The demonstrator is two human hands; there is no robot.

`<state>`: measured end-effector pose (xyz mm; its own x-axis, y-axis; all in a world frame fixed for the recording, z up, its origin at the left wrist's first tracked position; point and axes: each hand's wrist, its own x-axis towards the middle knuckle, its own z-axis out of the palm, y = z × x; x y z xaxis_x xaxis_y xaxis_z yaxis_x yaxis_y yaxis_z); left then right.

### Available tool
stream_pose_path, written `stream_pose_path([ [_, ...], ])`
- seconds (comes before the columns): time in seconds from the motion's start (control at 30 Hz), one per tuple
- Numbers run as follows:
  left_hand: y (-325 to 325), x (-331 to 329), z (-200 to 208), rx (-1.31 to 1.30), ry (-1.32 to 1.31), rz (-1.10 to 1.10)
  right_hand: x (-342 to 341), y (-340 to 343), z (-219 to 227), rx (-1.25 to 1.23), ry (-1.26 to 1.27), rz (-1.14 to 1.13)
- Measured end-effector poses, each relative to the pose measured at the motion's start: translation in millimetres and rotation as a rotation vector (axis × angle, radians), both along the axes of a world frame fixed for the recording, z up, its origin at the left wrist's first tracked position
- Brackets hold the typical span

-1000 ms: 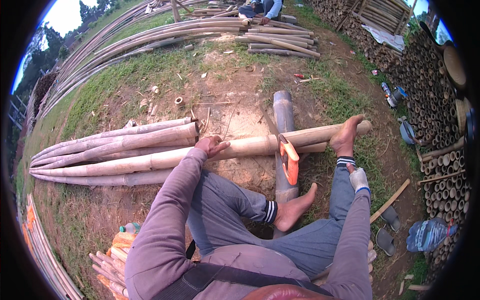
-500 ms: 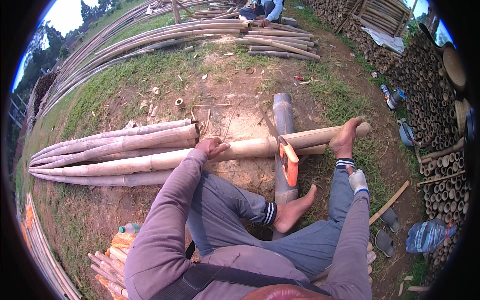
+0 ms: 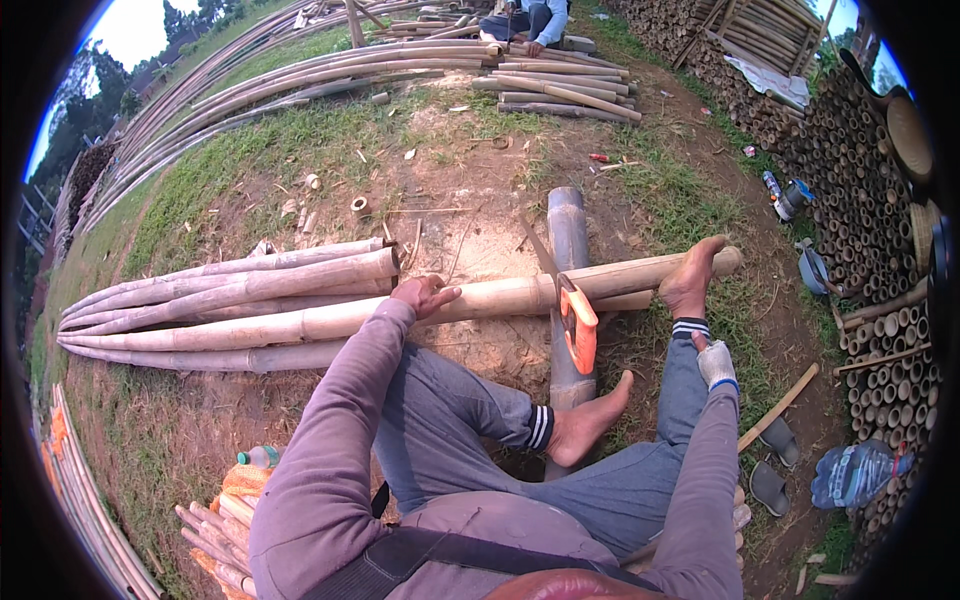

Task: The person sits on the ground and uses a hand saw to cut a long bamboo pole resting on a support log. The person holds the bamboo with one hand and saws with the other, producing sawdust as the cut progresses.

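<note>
I sit on the ground with a long pale bamboo pole (image 3: 500,296) lying across in front of me. My left hand (image 3: 425,295) lies on top of this pole with its fingers over it. The pole rests on a grey bamboo piece (image 3: 568,235) that runs away from me. A hand saw with an orange handle (image 3: 580,330) sits in the pole where the two cross, and neither hand touches it. My right hand (image 3: 716,362), in a white glove, rests on my right shin. My right foot (image 3: 690,280) presses on the pole's right end.
More bamboo poles (image 3: 230,290) lie bundled to the left. Stacks of cut bamboo tubes (image 3: 870,200) line the right side. Sandals (image 3: 770,465), a plastic bottle (image 3: 855,472) and a stick (image 3: 778,408) lie at my right. Another person (image 3: 525,20) sits at the far end.
</note>
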<state>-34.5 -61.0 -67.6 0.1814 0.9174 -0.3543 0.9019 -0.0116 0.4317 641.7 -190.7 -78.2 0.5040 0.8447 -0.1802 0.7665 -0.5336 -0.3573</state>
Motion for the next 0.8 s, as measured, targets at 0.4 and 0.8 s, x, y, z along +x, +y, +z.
stream_pose_path([
  [0.4, -0.4, 0.9, 1.0, 0.007, -0.02, -0.007, 2.6, 0.2, -1.3, -0.015, 0.025, -0.011],
  [0.8, -1.1, 2.3, 1.8, 0.011, -0.011, 0.007, 0.9, -0.4, 1.7, -0.019, 0.024, -0.017],
])
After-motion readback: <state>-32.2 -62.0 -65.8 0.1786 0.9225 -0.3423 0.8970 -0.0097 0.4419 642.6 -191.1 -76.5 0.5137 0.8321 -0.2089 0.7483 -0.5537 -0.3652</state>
